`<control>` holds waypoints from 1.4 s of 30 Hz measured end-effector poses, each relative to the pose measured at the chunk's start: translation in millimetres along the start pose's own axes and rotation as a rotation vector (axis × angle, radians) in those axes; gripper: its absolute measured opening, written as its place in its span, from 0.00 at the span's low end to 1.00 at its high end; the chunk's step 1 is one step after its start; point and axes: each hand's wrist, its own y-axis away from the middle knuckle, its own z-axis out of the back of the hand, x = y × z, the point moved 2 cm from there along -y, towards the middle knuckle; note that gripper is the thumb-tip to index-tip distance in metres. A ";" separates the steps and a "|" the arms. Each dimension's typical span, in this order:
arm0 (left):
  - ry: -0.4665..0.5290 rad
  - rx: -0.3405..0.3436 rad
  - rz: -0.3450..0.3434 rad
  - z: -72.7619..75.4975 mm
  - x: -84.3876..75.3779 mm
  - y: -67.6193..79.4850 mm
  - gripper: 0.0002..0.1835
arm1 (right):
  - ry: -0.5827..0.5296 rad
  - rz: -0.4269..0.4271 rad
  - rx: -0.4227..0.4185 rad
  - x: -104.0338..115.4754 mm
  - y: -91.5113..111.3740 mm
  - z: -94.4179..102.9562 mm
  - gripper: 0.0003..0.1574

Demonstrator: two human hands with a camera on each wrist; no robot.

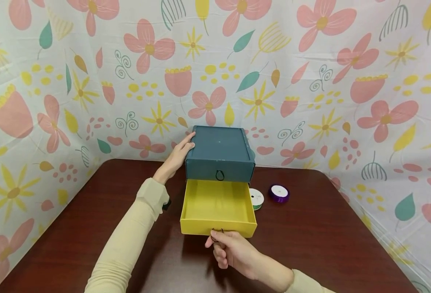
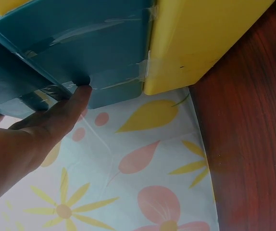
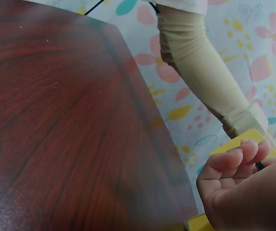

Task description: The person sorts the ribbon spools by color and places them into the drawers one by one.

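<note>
A small dark blue drawer box [image 1: 220, 143] stands on the table with its yellow lower drawer [image 1: 218, 227] pulled well out; no items show inside. My right hand [image 1: 239, 253] pinches the black loop pull [image 1: 222, 230] on that drawer's front between thumb and fingers. In the right wrist view the fingers of the right hand [image 3: 244, 185] are curled. My left hand [image 1: 176, 158] rests along the left side of the box near its top, fingers extended. The left wrist view shows its fingertips against the blue side wall [image 2: 104, 53]. The upper drawer, with its own black loop [image 1: 219, 175], is closed.
Right of the box a purple ribbon spool [image 1: 279, 193] lies on the dark red wooden table [image 1: 310, 228]. Closer in, a white and green spool [image 1: 256, 198] is partly hidden by the yellow drawer. A flower-print cloth [image 1: 208, 61] hangs behind and at both sides.
</note>
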 end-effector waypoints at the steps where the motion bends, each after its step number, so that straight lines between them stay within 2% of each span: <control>1: -0.001 -0.006 -0.002 -0.1 3.3 -2.1 0.29 | -0.001 0.001 0.000 -0.3 0.8 -0.2 0.19; 4: -0.006 -0.014 -0.015 -0.5 11.6 -6.5 0.29 | 0.004 0.004 0.002 -1.7 2.8 -0.9 0.19; 9: -0.005 -0.013 -0.032 -0.9 14.2 -6.2 0.30 | 0.005 -0.003 0.011 -3.1 5.7 -3.2 0.20; 15: -0.007 -0.017 -0.031 -1.5 13.9 -6.3 0.30 | 0.062 -0.046 0.126 6.8 17.0 -11.1 0.19; 18: -0.010 -0.020 -0.029 -1.6 13.1 -6.7 0.30 | 0.137 0.048 0.190 21.2 26.9 -14.0 0.20; 20: -0.009 -0.018 -0.032 -1.5 12.8 -7.0 0.30 | 0.202 0.178 0.209 34.9 33.5 -12.5 0.20; 23: -0.007 -0.020 -0.028 -1.2 12.6 -7.2 0.30 | 0.309 0.359 0.176 59.1 42.5 -3.3 0.18; 26: -0.003 -0.023 -0.023 -1.1 13.0 -7.4 0.30 | 0.430 0.487 0.045 83.3 48.4 15.1 0.15; 30: -0.007 -0.023 -0.025 -1.5 13.1 -7.0 0.30 | 0.587 0.593 -0.260 107.6 50.6 51.6 0.12; 33: -0.009 -0.019 -0.029 -1.9 12.6 -6.6 0.30 | 0.704 0.658 -0.503 114.9 45.5 85.1 0.11; 36: -0.013 -0.026 -0.029 -2.0 11.9 -6.6 0.30 | 0.837 0.694 -0.690 112.2 34.3 118.2 0.10; 39: -0.020 -0.030 -0.032 -1.7 11.6 -6.8 0.30 | 1.011 0.667 -0.799 101.0 19.6 146.0 0.08; 42: -0.019 -0.032 -0.032 -1.3 12.4 -7.6 0.30 | 1.170 0.581 -0.780 85.0 2.9 166.8 0.13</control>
